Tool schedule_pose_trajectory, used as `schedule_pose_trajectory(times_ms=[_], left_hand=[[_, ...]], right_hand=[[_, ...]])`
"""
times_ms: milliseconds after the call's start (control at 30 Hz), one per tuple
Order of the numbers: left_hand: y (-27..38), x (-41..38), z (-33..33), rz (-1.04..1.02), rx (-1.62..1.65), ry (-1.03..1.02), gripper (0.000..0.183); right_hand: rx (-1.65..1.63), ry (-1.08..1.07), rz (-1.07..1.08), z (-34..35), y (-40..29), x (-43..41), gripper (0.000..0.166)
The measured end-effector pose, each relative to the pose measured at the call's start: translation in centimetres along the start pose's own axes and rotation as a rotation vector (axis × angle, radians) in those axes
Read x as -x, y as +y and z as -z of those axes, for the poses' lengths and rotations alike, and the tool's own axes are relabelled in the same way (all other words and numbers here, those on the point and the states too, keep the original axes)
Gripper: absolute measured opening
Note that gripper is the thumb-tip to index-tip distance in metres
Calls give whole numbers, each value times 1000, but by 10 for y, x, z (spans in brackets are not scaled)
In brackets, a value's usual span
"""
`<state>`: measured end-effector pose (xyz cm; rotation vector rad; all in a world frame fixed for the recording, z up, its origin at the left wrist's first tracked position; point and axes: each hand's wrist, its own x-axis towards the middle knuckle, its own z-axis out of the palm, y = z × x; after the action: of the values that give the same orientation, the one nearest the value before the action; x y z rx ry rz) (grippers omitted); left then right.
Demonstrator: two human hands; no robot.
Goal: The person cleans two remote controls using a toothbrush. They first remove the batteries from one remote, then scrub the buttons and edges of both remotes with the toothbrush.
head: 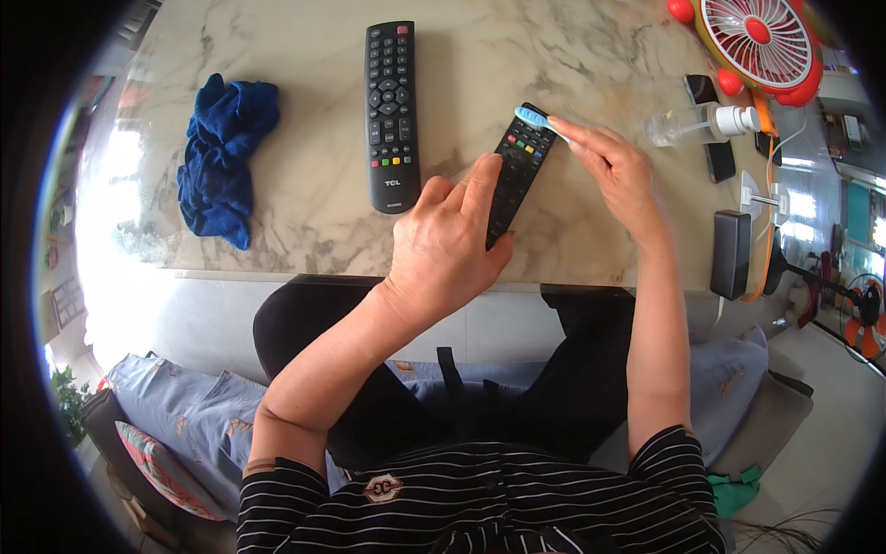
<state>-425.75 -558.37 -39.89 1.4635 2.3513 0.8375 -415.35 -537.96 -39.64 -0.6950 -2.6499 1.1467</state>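
Observation:
A slim black remote control (516,176) lies slanted on the marble-patterned tabletop (311,242). My left hand (453,232) grips its lower part, thumb on the near end and fingers along the left side. In my right hand (612,163) is a toothbrush (533,118) with a light blue head. Its bristle end rests over the top buttons of the slim remote; most of the handle is hidden by my fingers. To the left of both hands lies a larger black TCL remote control (392,118), buttons up. Further left is a crumpled dark blue cloth (228,159).
On the right are a clear pump bottle (685,126) lying on its side, a smartphone (720,159), a black box-shaped device (730,255) and an orange cable (768,242). A red and white fan (758,41) stands at the far right corner. The table's front edge (332,277) runs before my lap.

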Motion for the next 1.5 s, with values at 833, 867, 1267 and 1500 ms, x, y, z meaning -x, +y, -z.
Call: schedule_pose_trajectory(times_ms=[833, 867, 1267, 1500], left_hand=[[1, 0, 1, 25, 30, 26, 74], [1, -1, 0, 32, 33, 15, 74], [2, -1, 1, 29, 12, 27, 73], [0, 2, -1, 15, 23, 56, 73]], right_hand=[[228, -4, 9, -2, -18, -5, 28], [249, 2, 19, -3, -17, -6, 28], [224, -1, 63, -7, -13, -2, 31], [38, -68, 25, 14, 4, 15, 31]])
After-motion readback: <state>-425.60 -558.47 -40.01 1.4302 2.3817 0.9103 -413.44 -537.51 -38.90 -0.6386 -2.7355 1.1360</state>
